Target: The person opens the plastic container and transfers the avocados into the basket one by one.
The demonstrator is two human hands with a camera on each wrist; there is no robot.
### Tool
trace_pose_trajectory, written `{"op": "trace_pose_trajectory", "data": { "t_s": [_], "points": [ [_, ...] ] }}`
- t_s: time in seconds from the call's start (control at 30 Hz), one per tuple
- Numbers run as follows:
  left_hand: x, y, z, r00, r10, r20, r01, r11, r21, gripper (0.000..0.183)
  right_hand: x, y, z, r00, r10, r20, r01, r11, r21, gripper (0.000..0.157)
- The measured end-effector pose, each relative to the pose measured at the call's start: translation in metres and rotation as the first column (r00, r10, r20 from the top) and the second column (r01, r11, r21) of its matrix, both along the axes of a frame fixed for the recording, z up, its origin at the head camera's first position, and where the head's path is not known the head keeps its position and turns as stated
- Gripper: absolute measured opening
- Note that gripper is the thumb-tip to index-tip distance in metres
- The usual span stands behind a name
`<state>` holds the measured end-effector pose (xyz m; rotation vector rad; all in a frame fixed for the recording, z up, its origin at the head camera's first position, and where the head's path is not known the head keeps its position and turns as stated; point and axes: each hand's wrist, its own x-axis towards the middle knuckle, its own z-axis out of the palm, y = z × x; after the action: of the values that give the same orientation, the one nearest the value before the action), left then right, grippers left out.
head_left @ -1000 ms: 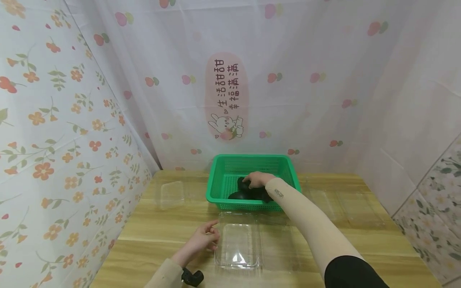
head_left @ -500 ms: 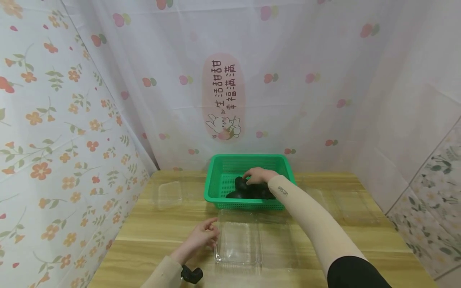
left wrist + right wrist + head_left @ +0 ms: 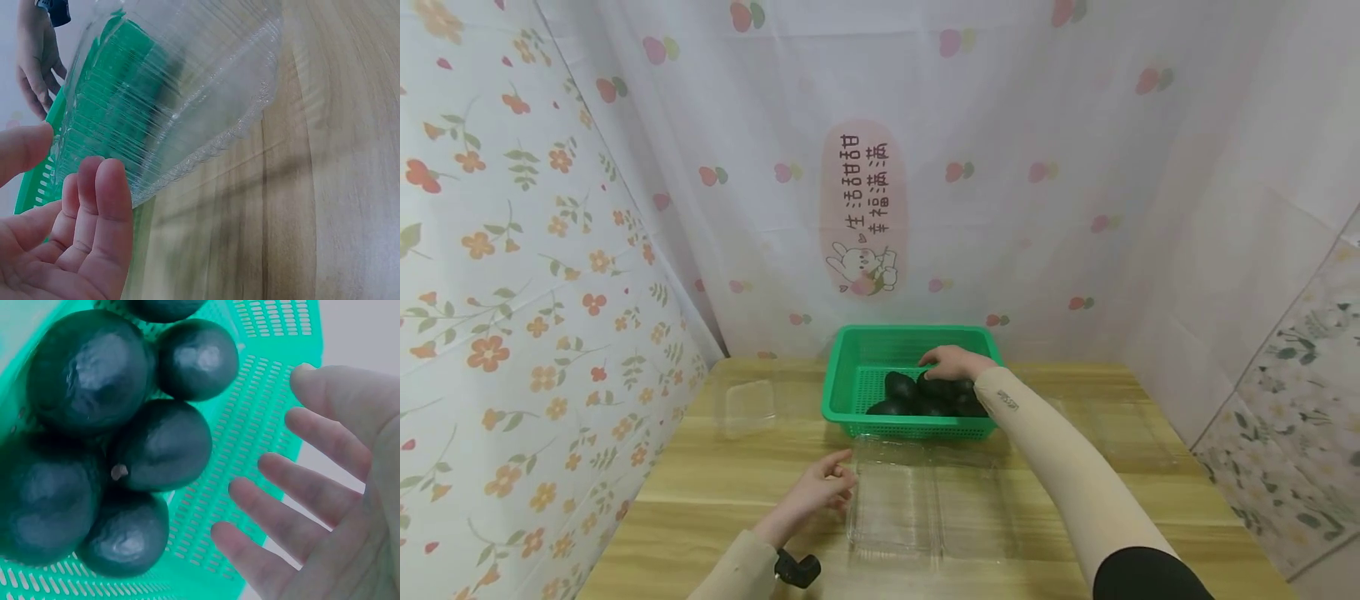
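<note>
Several dark green avocados (image 3: 159,444) lie together in the green basket (image 3: 838,367), one showing a small brown stem end. Over them, toward the back of the basket, hovers my right hand (image 3: 957,364); its fingers (image 3: 287,522) are spread and hold nothing. A clear plastic clamshell box (image 3: 895,508) lies with its lid folded out to the right, in front of the basket. My left hand (image 3: 822,492) is beside the left edge of the box, fingers loosely bent, thumb apart. In the left wrist view nothing is between thumb and fingers; whether they touch the box is unclear.
Another clear box (image 3: 750,406) stands at the back left of the wooden table (image 3: 700,508). More clear plastic (image 3: 1127,425) lies at the back right. White patterned curtains (image 3: 1037,108) hang behind and beside the table.
My right hand has lifted a little and drawn right and back from the avocados, leaving more of them visible. The left hand stays beside the box. The head view has shifted slightly.
</note>
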<state>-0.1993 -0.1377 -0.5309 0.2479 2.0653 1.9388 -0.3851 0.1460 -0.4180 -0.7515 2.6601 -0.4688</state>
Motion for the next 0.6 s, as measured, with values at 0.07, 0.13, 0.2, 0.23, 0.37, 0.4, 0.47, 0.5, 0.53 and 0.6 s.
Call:
{"op": "trace_pose_trajectory", "data": {
  "t_s": [0.07, 0.13, 0.2, 0.23, 0.37, 0.4, 0.47, 0.5, 0.53, 0.6],
  "points": [
    [-0.001, 0.0, 0.001, 1.0, -0.009, -0.008, 0.009, 1.0, -0.001, 0.066, -0.002, 0.005, 0.001, 1.0, 0.0, 0.0, 0.0, 1.0, -0.021, 0.039],
    [-0.002, 0.001, 0.002, 1.0, -0.012, -0.011, 0.012, 1.0, 0.003, 0.066, -0.003, 0.011, 0.002, 1.0, -0.005, -0.004, 0.005, 0.999, -0.034, 0.041],
    [-0.003, 0.002, 0.003, 1.0, -0.01, -0.014, 0.01, 1.0, 0.006, 0.065, -0.004, 0.017, 0.003, 1.0, -0.013, -0.01, 0.013, 0.999, -0.042, 0.042],
    [-0.004, 0.002, 0.004, 1.0, -0.009, -0.017, 0.009, 1.0, 0.005, 0.064, -0.004, 0.02, 0.004, 1.0, -0.013, -0.014, 0.013, 0.999, -0.048, 0.042],
    [-0.006, 0.0, 0.008, 1.0, -0.005, -0.019, 0.005, 1.0, -0.016, 0.063, -0.003, 0.032, 0.008, 1.0, -0.026, -0.01, 0.025, 0.996, -0.08, 0.042],
    [-0.006, -0.002, 0.01, 1.0, -0.004, -0.018, 0.004, 1.0, -0.022, 0.063, -0.003, 0.035, 0.008, 1.0, -0.028, -0.008, 0.027, 0.996, -0.086, 0.042],
    [-0.007, -0.006, 0.013, 1.0, 0.0, -0.021, -0.001, 0.999, -0.04, 0.063, -0.001, 0.042, 0.01, 0.999, -0.034, 0.001, 0.034, 0.994, -0.101, 0.042],
    [-0.008, -0.008, 0.015, 1.0, 0.006, -0.022, -0.007, 0.999, -0.051, 0.063, -0.001, 0.046, 0.011, 0.999, -0.041, 0.005, 0.041, 0.994, -0.106, 0.042],
    [-0.008, -0.011, 0.018, 1.0, 0.012, -0.026, -0.013, 0.998, -0.064, 0.063, 0.0, 0.049, 0.012, 0.999, -0.047, 0.006, 0.047, 0.993, -0.107, 0.042],
    [-0.01, -0.018, 0.024, 0.999, 0.03, -0.034, -0.033, 0.995, -0.094, 0.064, 0.001, 0.058, 0.013, 0.999, -0.054, 0.002, 0.053, 0.992, -0.111, 0.042]
  ]
}}
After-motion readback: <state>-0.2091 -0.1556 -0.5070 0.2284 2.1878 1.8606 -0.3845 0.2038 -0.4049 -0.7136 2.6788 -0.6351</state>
